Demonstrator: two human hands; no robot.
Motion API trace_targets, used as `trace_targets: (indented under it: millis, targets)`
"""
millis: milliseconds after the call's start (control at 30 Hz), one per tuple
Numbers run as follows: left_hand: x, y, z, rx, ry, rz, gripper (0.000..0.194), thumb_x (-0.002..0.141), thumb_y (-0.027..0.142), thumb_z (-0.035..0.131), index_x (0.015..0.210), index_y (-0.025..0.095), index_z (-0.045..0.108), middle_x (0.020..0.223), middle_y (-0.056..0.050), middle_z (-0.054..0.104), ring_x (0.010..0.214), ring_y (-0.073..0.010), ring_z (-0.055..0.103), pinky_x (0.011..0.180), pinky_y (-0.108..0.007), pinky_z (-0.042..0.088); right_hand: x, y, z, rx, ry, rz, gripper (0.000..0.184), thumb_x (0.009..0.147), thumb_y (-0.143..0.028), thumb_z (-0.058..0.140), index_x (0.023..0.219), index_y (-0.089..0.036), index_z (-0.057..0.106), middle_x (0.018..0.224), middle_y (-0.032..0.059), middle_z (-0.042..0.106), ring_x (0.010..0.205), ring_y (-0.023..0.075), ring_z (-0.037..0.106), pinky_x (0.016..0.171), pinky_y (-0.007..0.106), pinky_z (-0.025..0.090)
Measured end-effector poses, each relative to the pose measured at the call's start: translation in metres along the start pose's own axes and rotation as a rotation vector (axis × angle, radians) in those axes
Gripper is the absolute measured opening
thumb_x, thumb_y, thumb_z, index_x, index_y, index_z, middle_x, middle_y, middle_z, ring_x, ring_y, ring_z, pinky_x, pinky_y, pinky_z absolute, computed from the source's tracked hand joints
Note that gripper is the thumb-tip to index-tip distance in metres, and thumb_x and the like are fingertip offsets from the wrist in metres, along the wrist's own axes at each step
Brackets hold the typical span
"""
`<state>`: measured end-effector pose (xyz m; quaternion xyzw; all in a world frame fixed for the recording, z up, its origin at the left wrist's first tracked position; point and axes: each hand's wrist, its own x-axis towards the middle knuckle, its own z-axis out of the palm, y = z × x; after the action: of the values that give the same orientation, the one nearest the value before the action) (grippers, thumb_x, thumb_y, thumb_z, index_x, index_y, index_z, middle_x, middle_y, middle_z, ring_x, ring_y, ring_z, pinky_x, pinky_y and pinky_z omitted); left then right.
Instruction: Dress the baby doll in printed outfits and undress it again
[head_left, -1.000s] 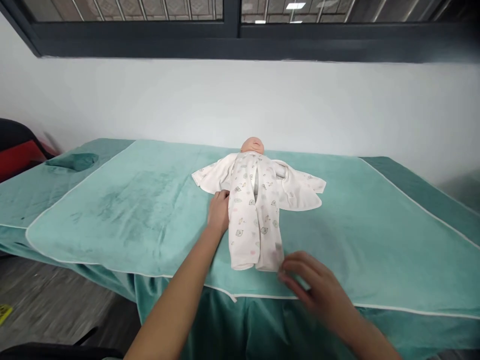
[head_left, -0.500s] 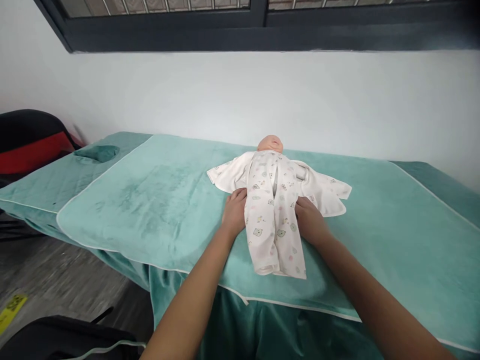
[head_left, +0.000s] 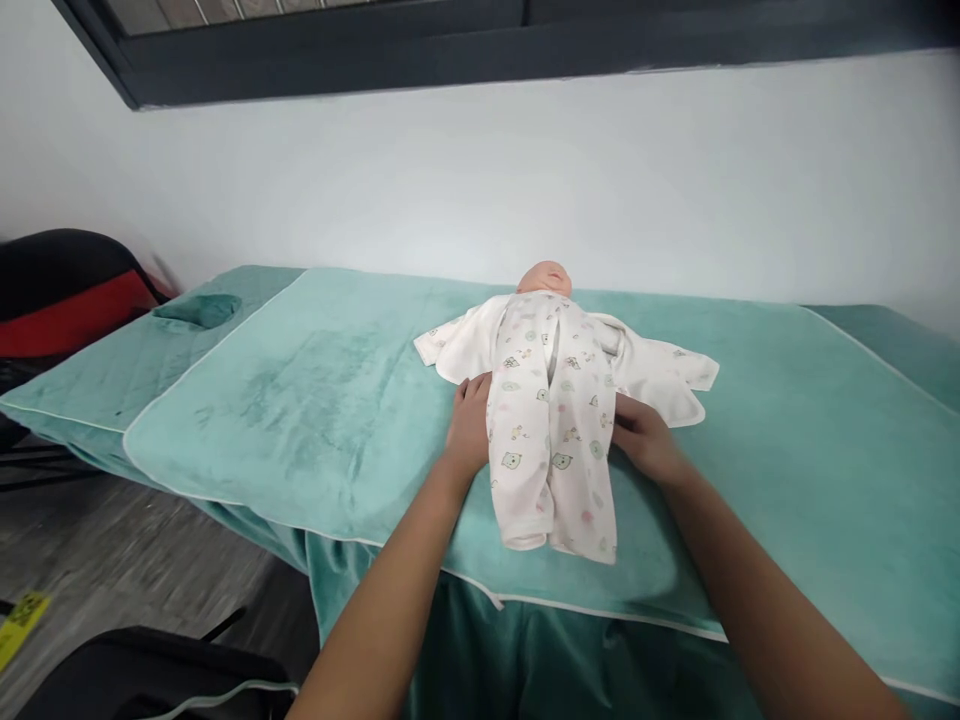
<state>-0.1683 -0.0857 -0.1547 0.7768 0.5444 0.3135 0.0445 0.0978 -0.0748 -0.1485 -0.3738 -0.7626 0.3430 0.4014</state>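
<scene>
A bald doll [head_left: 544, 278] lies on its back, its head toward the wall. Spread beneath its upper body is a white baby shirt [head_left: 664, 375], both sleeves stretched out. Printed baby pants [head_left: 517, 455] cover the doll's front, with the legs pointing toward me. At the left edge of the pants my left hand [head_left: 471, 425] is closed, its fingertips partly hidden by the cloth. My right hand [head_left: 651, 440] grips the opposite edge between thumb and fingers, whose tips are tucked out of sight.
A green padded bed cover [head_left: 300, 400] with white piping lies under everything, against a white wall [head_left: 337, 190]. A face hole [head_left: 196, 310] is at the bed's left end. Beside it stands a black and red chair [head_left: 67, 300]. A black object [head_left: 142, 670] is below, at lower left.
My right hand has shifted a little to the right, along with the right edge of the pants. My left hand stays at the left edge. The view has tilted slightly.
</scene>
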Motion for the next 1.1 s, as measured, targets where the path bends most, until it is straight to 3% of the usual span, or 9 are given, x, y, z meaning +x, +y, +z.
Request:
trace_targets:
  millis: [167, 400, 567, 767, 900, 1100]
  targets:
    - [0.003, -0.002, 0.003, 0.069, 0.023, -0.049, 0.039, 0.090, 0.028, 0.054, 0.128, 0.023, 0.062, 0.125, -0.010, 0.064, 0.125, -0.0268, 0.050, 0.119, -0.046, 0.025, 0.000, 0.000, -0.001, 0.081, -0.052, 0.055, 0.022, 0.083, -0.031, 0.068, 0.103, -0.024, 0.075, 0.105, 0.0022, 0.075, 0.097, 0.0292, 0.066, 0.085, 0.038, 0.052]
    - [0.004, -0.001, 0.000, 0.030, 0.036, -0.090, 0.034, 0.088, 0.017, 0.050, 0.115, 0.025, 0.070, 0.110, -0.007, 0.070, 0.119, -0.0246, 0.055, 0.116, -0.042, 0.031, 0.002, -0.005, 0.011, -0.098, -0.037, 0.001, 0.032, 0.081, -0.019, 0.064, 0.110, -0.026, 0.073, 0.114, 0.0026, 0.072, 0.104, 0.0281, 0.065, 0.091, 0.039, 0.051]
    - [0.003, -0.001, -0.001, -0.061, 0.033, -0.096, 0.035, 0.086, 0.018, 0.054, 0.116, 0.026, 0.069, 0.109, -0.006, 0.071, 0.120, -0.0263, 0.054, 0.115, -0.042, 0.032, 0.003, -0.010, 0.015, -0.374, -0.053, 0.013, 0.024, 0.078, -0.020, 0.063, 0.098, -0.025, 0.075, 0.109, 0.0049, 0.071, 0.103, 0.0286, 0.065, 0.087, 0.039, 0.052]
    - [0.004, 0.001, -0.001, 0.018, 0.013, -0.144, 0.023, 0.088, 0.017, 0.049, 0.094, 0.024, 0.070, 0.091, -0.007, 0.069, 0.100, -0.0251, 0.056, 0.099, -0.039, 0.042, 0.003, -0.008, 0.018, -0.485, -0.045, -0.045, 0.026, 0.079, -0.016, 0.056, 0.093, -0.024, 0.076, 0.110, 0.0072, 0.070, 0.105, 0.0278, 0.065, 0.087, 0.039, 0.052]
    - [0.003, 0.006, -0.003, 0.153, 0.021, -0.127, 0.013, 0.087, 0.021, 0.055, 0.081, 0.022, 0.066, 0.087, -0.009, 0.067, 0.093, -0.0266, 0.054, 0.089, -0.042, 0.041, 0.002, -0.005, 0.016, -0.497, -0.015, -0.114, 0.026, 0.078, -0.013, 0.056, 0.090, -0.024, 0.077, 0.108, 0.0079, 0.071, 0.106, 0.0277, 0.064, 0.089, 0.039, 0.052]
    - [-0.002, 0.008, -0.005, 0.227, 0.103, -0.127, 0.020, 0.092, 0.021, 0.051, 0.074, 0.021, 0.062, 0.084, -0.010, 0.065, 0.090, -0.0259, 0.053, 0.081, -0.041, 0.038, 0.002, -0.005, 0.015, -0.447, 0.006, -0.272, 0.029, 0.077, -0.008, 0.055, 0.081, -0.025, 0.079, 0.107, 0.0068, 0.071, 0.104, 0.0253, 0.064, 0.088, 0.038, 0.050]
